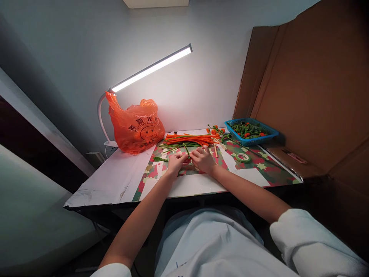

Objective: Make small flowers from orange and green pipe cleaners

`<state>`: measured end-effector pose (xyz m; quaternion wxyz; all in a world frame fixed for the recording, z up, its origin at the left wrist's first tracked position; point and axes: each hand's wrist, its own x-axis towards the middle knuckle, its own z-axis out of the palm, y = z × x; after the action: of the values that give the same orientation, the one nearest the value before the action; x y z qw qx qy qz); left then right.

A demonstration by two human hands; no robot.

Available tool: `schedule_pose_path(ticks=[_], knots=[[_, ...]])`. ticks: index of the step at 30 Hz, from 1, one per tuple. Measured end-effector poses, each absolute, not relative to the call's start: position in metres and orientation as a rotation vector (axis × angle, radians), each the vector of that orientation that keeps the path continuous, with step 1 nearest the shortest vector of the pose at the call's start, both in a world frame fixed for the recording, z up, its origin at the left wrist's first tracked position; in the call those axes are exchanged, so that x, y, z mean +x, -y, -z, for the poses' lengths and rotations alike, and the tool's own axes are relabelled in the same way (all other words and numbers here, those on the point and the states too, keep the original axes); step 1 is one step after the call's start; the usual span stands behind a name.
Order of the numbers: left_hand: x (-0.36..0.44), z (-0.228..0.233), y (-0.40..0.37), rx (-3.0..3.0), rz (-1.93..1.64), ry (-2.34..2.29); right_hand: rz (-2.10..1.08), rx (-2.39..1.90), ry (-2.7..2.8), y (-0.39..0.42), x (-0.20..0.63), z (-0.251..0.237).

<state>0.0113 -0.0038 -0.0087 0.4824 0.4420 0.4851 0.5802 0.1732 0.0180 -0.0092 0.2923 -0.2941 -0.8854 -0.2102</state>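
Observation:
My left hand (177,163) and my right hand (203,158) are close together over the near middle of the table, fingers pinched. Between them a thin green stem (186,148) stands up at a slant, its lower end hidden by my fingertips. Just beyond my hands lies a pile of long orange stems (190,139) with green stems (173,146) along its front. A small green leaf piece (159,159) rests left of my left hand. To the right of my right hand are a short wooden-coloured stick (215,150) and a roll of green tape (243,157).
An orange plastic bag (138,129) stands at the back left beside a lit desk lamp (152,68). Orange flowers (213,130) lie near a blue basket (250,140) holding green and orange pieces. Cardboard (311,88) walls the right side. Patterned paper covers part of the table (106,175).

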Motion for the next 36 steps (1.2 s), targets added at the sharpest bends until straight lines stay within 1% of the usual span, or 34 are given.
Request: schedule_pose_path(ticks=[5,8,10,12,14,18,20,22,26,29,31,33,36], knots=[[0.01,0.009,0.002,1.069,-1.353,-1.21,0.544,-0.648,2.376,-0.03,0.178,0.013],[0.011,0.011,-0.001,1.075,-1.423,-1.205,0.458,-0.715,2.299,-0.029,0.175,0.013],[0.012,0.013,-0.002,1.138,-1.498,-1.204,0.333,-0.791,2.21,-0.025,0.172,0.011],[0.014,0.012,0.0,1.245,-1.575,-1.212,0.143,-0.856,2.082,-0.022,0.168,0.009],[0.017,0.011,0.003,1.372,-1.647,-1.226,-0.123,-0.887,1.93,-0.02,0.166,0.007],[0.022,0.006,0.012,1.612,-1.789,-1.284,-0.854,-0.849,1.681,-0.023,0.165,0.004],[0.022,0.005,0.016,1.701,-1.82,-1.287,-1.162,-0.829,1.605,-0.027,0.167,0.003],[0.021,0.005,0.017,1.779,-1.822,-1.275,-1.376,-0.837,1.564,-0.032,0.169,0.001],[0.019,0.003,0.021,1.928,-1.758,-1.223,-1.675,-0.862,1.493,-0.037,0.174,-0.005],[0.021,-0.002,0.024,1.976,-1.687,-1.165,-1.845,-0.858,1.434,-0.036,0.179,-0.009],[0.022,-0.004,0.025,1.937,-1.687,-1.155,-1.899,-0.847,1.418,-0.035,0.181,-0.011],[0.023,-0.003,0.024,1.856,-1.726,-1.183,-1.874,-0.828,1.433,-0.035,0.184,-0.012],[0.022,0.002,0.018,1.681,-1.754,-1.218,-1.754,-0.805,1.477,-0.037,0.188,-0.012]])
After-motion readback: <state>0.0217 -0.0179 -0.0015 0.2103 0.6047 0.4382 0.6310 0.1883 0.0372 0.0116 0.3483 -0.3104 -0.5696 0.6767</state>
